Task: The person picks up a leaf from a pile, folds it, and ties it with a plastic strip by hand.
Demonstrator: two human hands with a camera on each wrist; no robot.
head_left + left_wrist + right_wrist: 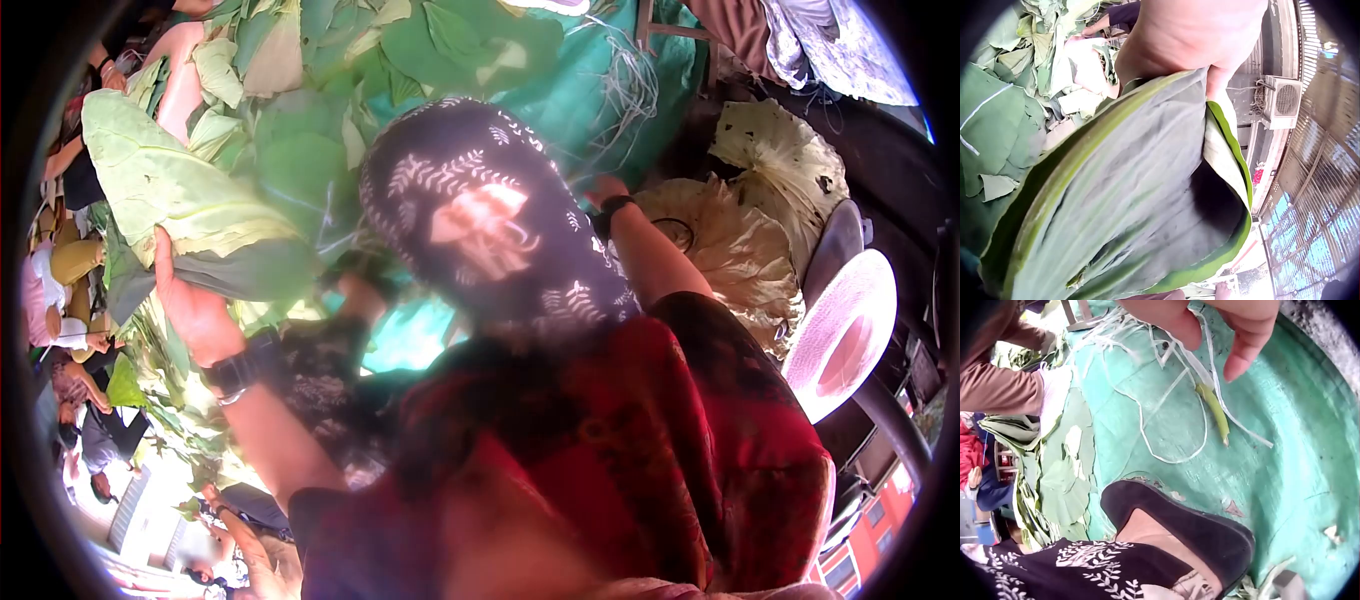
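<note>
My left hand [195,312] grips the edge of a large green leaf [170,185], the thumb lying against its pale, veined side. In the left wrist view the leaf [1122,187] is folded over, with a hollow at the fold and a thick rib along one side; the hand [1191,37] is at its top, fingers partly hidden. Over on the right, my right hand [608,188] reaches out above the green sheet. The right wrist view shows its loosely bent fingers [1241,362] apart, right over white strings [1160,406] and a short green stem piece [1215,412].
A heap of large leaves [300,150] lies in front of me on the green sheet [560,100]. Dried leaves [745,250] and a pale hat [845,335] are at right. My dark sandal [1185,531] rests on the sheet. Other people are at left, one in brown sleeves [1000,387].
</note>
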